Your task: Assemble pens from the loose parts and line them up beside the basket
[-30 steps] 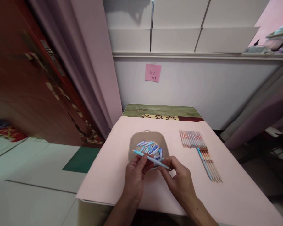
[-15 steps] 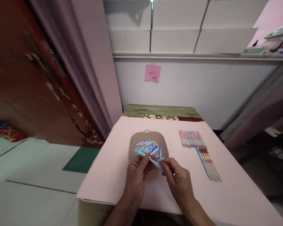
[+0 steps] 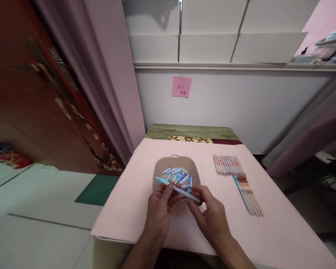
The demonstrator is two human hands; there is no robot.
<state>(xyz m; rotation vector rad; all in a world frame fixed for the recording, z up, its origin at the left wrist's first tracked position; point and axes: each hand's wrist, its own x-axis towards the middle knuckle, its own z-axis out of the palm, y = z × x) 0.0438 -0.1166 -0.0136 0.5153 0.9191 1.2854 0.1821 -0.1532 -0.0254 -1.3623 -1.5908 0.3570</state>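
A light blue pen [image 3: 182,191] slants over the near side of a beige plastic bin [image 3: 164,163], its brighter blue end pointing up to the left. My left hand [image 3: 159,209] is closed, pinching the pen near its middle between thumb and fingers. At the pen's lower right end is my right hand [image 3: 212,213], thumb below and fingers above, loosely closed around it. Several short blue and white pen parts [image 3: 179,175] lie loose inside the bin. The bin's near wall is mostly hidden behind my hands.
On the right of the pink-covered table [image 3: 280,224] lies a row of pens [image 3: 229,165]. Below it are several orange-brown and pale pens [image 3: 250,196], with a blue pen [image 3: 243,195] at their left. A pink note [image 3: 181,87] is on the wall behind.
The pen has shifted slightly up and left at its bright end. My right hand's fingers have spread a little, and the small blue piece near its fingertips no longer shows there.
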